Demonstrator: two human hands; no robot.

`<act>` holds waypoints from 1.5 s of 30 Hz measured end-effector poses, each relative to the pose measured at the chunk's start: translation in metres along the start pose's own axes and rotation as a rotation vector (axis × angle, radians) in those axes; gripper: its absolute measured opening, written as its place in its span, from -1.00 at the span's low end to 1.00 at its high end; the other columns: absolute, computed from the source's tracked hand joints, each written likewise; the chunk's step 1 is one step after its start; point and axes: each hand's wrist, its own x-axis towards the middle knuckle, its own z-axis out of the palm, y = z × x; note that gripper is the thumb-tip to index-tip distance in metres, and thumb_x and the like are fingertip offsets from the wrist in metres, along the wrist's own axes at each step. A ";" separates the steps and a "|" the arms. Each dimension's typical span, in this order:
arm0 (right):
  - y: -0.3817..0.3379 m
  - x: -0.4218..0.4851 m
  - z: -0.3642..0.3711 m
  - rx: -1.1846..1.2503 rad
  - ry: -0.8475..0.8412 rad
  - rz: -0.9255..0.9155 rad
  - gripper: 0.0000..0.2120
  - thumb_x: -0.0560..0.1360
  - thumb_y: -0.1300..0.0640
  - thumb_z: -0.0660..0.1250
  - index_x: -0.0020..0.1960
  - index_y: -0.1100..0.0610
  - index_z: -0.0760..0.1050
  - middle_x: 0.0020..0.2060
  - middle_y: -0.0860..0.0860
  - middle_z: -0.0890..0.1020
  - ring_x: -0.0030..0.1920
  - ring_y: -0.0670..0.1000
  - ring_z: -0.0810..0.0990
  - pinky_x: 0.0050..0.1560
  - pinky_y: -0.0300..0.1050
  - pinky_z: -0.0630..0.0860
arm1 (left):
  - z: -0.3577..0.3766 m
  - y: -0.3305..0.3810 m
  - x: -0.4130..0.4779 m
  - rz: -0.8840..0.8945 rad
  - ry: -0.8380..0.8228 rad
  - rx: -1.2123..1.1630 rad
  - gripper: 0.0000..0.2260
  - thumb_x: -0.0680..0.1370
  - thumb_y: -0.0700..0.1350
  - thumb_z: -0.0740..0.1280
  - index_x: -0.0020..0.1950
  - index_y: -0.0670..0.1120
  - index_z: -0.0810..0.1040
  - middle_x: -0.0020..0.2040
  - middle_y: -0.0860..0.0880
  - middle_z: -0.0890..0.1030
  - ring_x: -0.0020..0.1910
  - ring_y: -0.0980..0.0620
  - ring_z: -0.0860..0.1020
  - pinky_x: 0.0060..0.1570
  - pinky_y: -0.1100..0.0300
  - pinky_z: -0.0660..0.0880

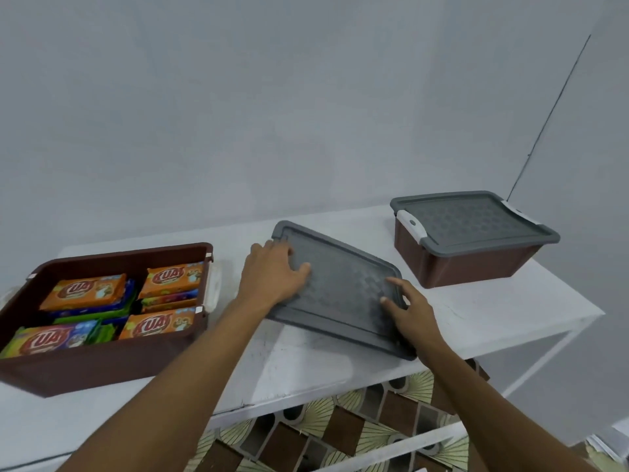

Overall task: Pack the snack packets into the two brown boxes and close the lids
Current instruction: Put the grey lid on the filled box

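Observation:
An open brown box [102,356] stands at the left of the white table, filled with orange, green and blue snack packets [85,294]. A loose grey lid [343,294] lies flat in the middle of the table. My left hand [272,277] rests on the lid's far left part, fingers spread over its top. My right hand [408,311] lies on the lid's near right edge, fingers on its surface. At the right back stands a second brown box [466,264], its grey lid [473,223] on and white latches at both ends.
The white table [306,362] ends close to me and at the right, past the closed box. A grey wall rises right behind it. Below the front edge I see patterned floor tiles [374,427] and a white rail.

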 end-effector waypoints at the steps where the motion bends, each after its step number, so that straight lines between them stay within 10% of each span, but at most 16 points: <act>1: -0.003 0.001 0.003 0.009 -0.001 -0.007 -0.68 0.52 0.10 0.39 0.27 -0.03 0.51 0.19 0.00 0.59 0.20 0.06 0.54 0.25 0.07 0.49 | -0.011 0.006 0.004 0.032 0.010 0.058 -0.54 0.50 0.21 0.26 0.26 -0.06 0.48 0.24 -0.10 0.51 0.23 -0.13 0.39 0.20 -0.02 0.42; 15: -0.144 -0.013 0.121 0.018 -0.061 -0.302 -0.74 0.53 0.13 0.37 0.20 -0.06 0.54 0.03 -0.06 0.62 -0.20 -0.11 0.54 -0.22 -0.42 0.43 | -0.135 -0.152 -0.037 -0.151 0.023 0.371 -0.48 0.52 0.29 0.17 0.32 -0.05 0.36 0.23 -0.17 0.53 0.25 -0.18 0.37 0.10 -0.03 0.44; 27: -0.229 -0.050 0.244 -0.180 -0.166 -0.265 -0.51 0.45 0.11 0.41 0.35 -0.10 0.41 0.20 0.01 0.55 0.23 0.09 0.49 0.21 0.16 0.47 | -0.184 -0.303 -0.095 -0.211 0.119 0.360 -0.50 0.55 0.27 0.13 0.34 -0.03 0.38 0.29 -0.12 0.51 0.26 -0.14 0.35 0.20 -0.01 0.33; 39: -0.225 -0.063 0.239 -0.035 -0.252 0.143 -0.34 0.58 -0.02 0.29 0.57 0.00 0.04 0.47 0.12 0.30 0.20 0.14 0.45 0.09 -0.02 0.43 | -0.176 -0.319 -0.090 -0.354 0.082 -0.228 -0.08 0.35 0.25 0.49 0.53 -0.06 0.10 0.48 -0.08 0.25 0.36 -0.09 0.39 0.26 -0.04 0.40; 45: -0.222 -0.065 0.242 0.017 -0.207 0.194 -0.44 0.55 -0.05 0.33 0.47 0.11 0.28 0.31 0.09 0.49 0.11 0.10 0.55 0.05 0.00 0.53 | -0.179 -0.324 -0.091 -0.501 0.005 -0.441 -0.07 0.31 0.22 0.54 0.49 -0.10 0.16 0.47 -0.09 0.35 0.29 -0.12 0.46 0.15 0.02 0.45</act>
